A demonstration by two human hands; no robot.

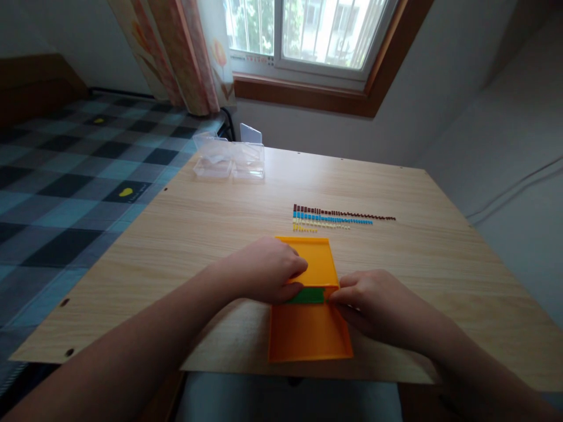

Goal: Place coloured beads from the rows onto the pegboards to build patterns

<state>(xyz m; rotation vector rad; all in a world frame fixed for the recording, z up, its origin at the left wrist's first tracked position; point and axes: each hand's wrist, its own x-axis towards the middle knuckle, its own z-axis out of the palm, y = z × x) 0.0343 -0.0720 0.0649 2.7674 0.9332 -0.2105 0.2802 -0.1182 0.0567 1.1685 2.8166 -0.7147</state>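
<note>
Near the front edge of the table lies an orange plastic box (pixel 310 337), made of two shallow tray-like halves, the far one lighter in colour. A green strip (pixel 308 295) lies across it where the halves meet. My left hand (pixel 275 271) is closed over the left side of the far half, fingers curled on it and thumb at the green strip. At the right edge of the box, my right hand (pixel 369 298) pinches beside the strip's right end. Its fingertips partly hide what they grip.
Beyond the box run rows of tiny pieces: dark brown (pixel 325 211), blue (pixel 328 217), pale yellow (pixel 323 224) and yellow (pixel 304 229). Clear plastic containers (pixel 231 159) with raised lids stand at the table's far left corner. A checked bed (pixel 88 193) adjoins the wooden table (pixel 422 258).
</note>
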